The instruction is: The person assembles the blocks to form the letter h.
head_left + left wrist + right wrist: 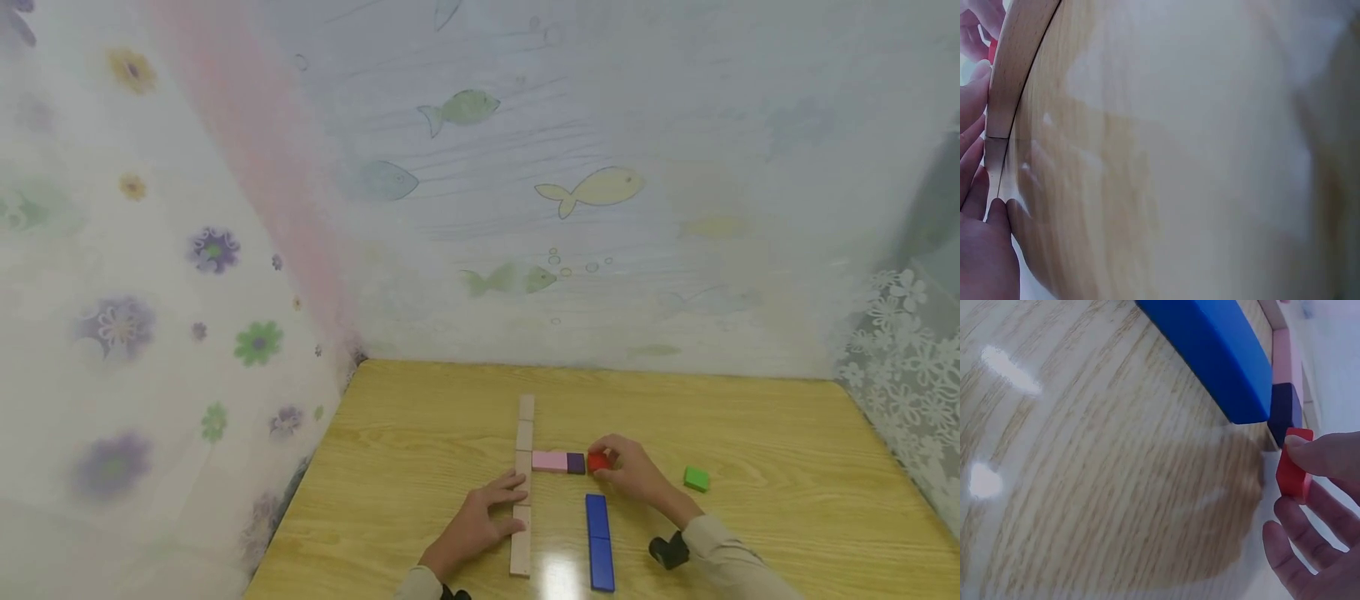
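Between thumb and fingers my right hand (pixel 630 471) pinches a small red block (pixel 1294 475). It is at the right end of a short row made of a pink block (pixel 550 462) and a dark purple block (pixel 575 463), with a narrow gap in the head view. That row extends rightward from a long line of plain wooden blocks (pixel 521 546). My left hand (pixel 476 521) rests on the wooden line, its fairly straight fingers and thumb touching the blocks. In the left wrist view, fingertips lie against the wooden line (pixel 1013 75).
Two blue blocks (pixel 597 517) lie end to end below the red block, right of the wooden line. Farther right sits a green block (pixel 696 479). Behind the wood-grain table (pixel 420 417) hangs a backdrop (pixel 645 275) with drawn fish; a flowered one (pixel 165 333) covers the left.
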A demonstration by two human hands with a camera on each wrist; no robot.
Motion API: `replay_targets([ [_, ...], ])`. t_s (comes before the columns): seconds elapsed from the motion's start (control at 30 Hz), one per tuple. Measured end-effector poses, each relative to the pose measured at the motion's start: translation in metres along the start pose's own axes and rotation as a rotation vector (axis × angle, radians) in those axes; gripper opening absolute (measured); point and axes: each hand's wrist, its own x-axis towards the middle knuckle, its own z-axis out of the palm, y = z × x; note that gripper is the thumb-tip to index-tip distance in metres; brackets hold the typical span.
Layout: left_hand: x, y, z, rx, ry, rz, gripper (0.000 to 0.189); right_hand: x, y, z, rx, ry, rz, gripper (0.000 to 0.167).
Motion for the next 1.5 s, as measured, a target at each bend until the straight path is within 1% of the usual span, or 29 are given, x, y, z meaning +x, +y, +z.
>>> replay_targets([
  [0.1, 0.001, 0.000, 0.000, 0.013, 0.001, 0.008, 0.044, 0.000, 0.003, 0.003, -0.011, 0.007, -0.031, 0.025],
  [0.23, 0.001, 0.002, -0.001, 0.019, 0.002, -0.005, 0.044, 0.003, 0.005, 0.006, -0.025, 0.022, -0.051, 0.026],
  [0.33, 0.002, 0.004, -0.002, 0.008, -0.001, -0.010, 0.044, 0.004, 0.005, 0.007, -0.023, 0.038, -0.034, 0.026],
  [0.5, 0.004, 0.005, -0.002, 0.004, -0.005, 0.001, 0.043, 0.003, 0.004, 0.006, -0.020, 0.023, -0.003, 0.026],
  [0.67, 0.004, 0.005, -0.001, -0.002, -0.009, 0.015, 0.043, 0.001, 0.007, 0.007, -0.034, 0.024, -0.006, 0.029],
  [0.83, 0.003, 0.005, 0.000, 0.007, -0.010, 0.015, 0.044, -0.001, 0.006, 0.006, -0.033, 0.021, -0.002, 0.032],
  [0.97, 0.002, 0.003, 0.000, 0.015, -0.006, 0.017, 0.044, -0.001, 0.000, 0.002, -0.046, 0.008, 0.019, 0.032],
  [1.13, 0.002, 0.003, 0.000, 0.015, -0.002, 0.018, 0.043, 0.001, -0.010, -0.006, -0.040, 0.011, 0.076, 0.030],
  [1.23, 0.002, 0.004, 0.000, 0.012, -0.003, 0.018, 0.043, 0.001, -0.012, -0.012, -0.046, 0.018, 0.103, 0.029],
  [1.37, 0.003, 0.004, 0.000, 0.000, 0.000, 0.010, 0.043, 0.000, -0.013, -0.020, -0.059, 0.030, 0.074, 0.029],
  [1.5, 0.003, 0.003, 0.000, -0.013, 0.000, -0.008, 0.043, -0.003, -0.015, -0.030, -0.048, 0.055, -0.004, 0.030],
])
